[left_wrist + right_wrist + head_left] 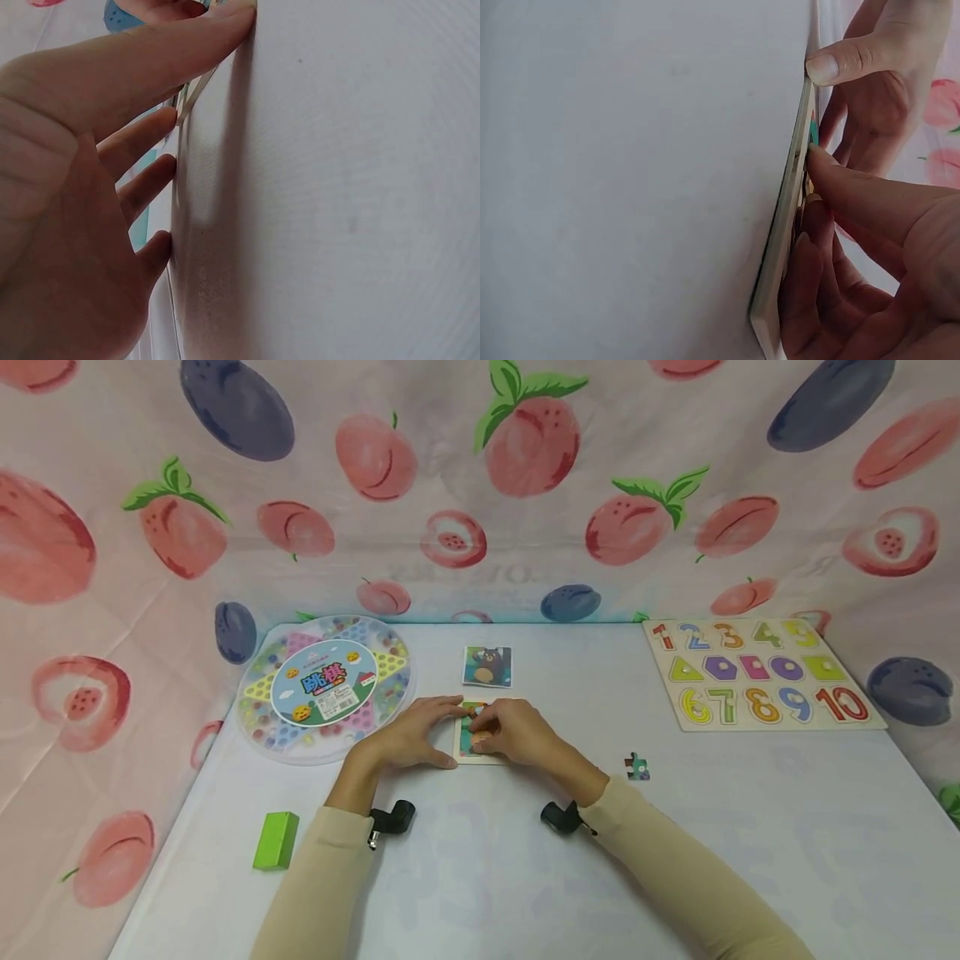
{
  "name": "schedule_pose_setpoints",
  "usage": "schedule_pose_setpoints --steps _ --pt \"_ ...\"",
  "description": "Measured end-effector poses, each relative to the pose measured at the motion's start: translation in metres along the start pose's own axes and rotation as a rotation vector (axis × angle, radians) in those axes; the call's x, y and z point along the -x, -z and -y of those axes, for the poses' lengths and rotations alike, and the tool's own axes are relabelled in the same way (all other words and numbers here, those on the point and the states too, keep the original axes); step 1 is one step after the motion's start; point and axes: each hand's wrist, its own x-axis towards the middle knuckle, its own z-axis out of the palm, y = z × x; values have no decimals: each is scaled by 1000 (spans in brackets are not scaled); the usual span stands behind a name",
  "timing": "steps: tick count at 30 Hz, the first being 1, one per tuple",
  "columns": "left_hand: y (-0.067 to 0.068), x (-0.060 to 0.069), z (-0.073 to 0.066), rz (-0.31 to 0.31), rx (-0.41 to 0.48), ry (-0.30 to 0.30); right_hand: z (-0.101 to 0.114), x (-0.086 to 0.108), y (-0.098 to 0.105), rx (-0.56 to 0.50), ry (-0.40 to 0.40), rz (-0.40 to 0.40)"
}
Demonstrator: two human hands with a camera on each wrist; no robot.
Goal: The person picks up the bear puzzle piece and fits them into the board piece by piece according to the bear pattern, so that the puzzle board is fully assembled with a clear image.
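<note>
A small jigsaw board (480, 760) with a pale wooden rim lies flat on the table. My left hand (405, 735) is at its left side, the thumb touching the near corner and fingertips by the far corner. The left wrist view shows that hand's (112, 120) fingers fairly straight. Above the board, my right hand (521, 731) pinches a jigsaw piece between thumb and fingertips; the fingers hide most of it. The right wrist view has the board's edge (776, 255) beside the right hand (870, 225). Off to the right lies a loose jigsaw piece (637, 767).
Behind the board sits a bear picture card (487, 667). A round Chinese checkers set (326, 689) stands at the back left, and a number and shape puzzle (761, 675) at the back right. Near the left forearm is a green block (276, 841). Fruit-print cloth (525, 568) borders the table.
</note>
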Motion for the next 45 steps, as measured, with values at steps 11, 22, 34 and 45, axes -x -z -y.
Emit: schedule_pose_setpoints --steps 11,22,34,45 --pt "-1 0 0 1 -2 1 6 14 0 212 89 31" --pt "1 2 0 -1 2 1 3 14 3 256 133 31" --pt "1 3 -1 0 30 11 1 11 6 247 151 57" --pt "0 3 -2 -3 3 8 -3 21 12 420 257 139"
